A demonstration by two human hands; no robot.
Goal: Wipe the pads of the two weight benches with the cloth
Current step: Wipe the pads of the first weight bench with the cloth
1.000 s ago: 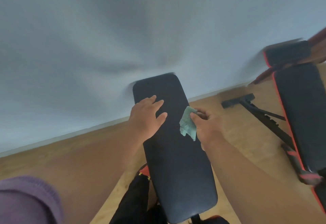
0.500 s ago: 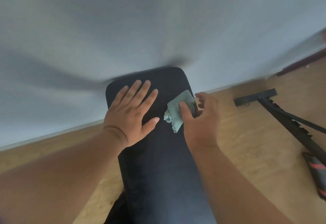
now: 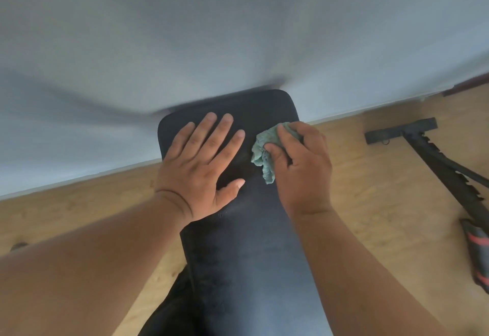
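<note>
The right hand (image 3: pixel 301 166) is closed around a crumpled pale green cloth (image 3: pixel 266 154), thumb and fingers pinching it in a bunch and pressing it down onto the far right part of the long black padded bench pad (image 3: pixel 248 261), close to the pad's rounded top end. Just beside it the left hand (image 3: pixel 202 169) lies flat and empty, fingers spread, palm down on the same pad's far left part, apparently steadying the bench. The pad runs from the wall end back toward the person, over a light wooden floor (image 3: pixel 370 203) and up to a pale grey wall (image 3: pixel 238 31). Off to the right, well apart, lie the black toothed metal frame (image 3: pixel 439 161) and a red-and-black padded piece (image 3: pixel 479 253) that seem to belong to the second bench; its pad is out of view. The main risk, as I judge it, is poor coverage: the cloth is wadded so small that only a narrow strip gets wiped per pass, and the area under the resting left palm could be skipped. A hard sideways stroke near the edge could also carry the cloth off the pad.
</note>
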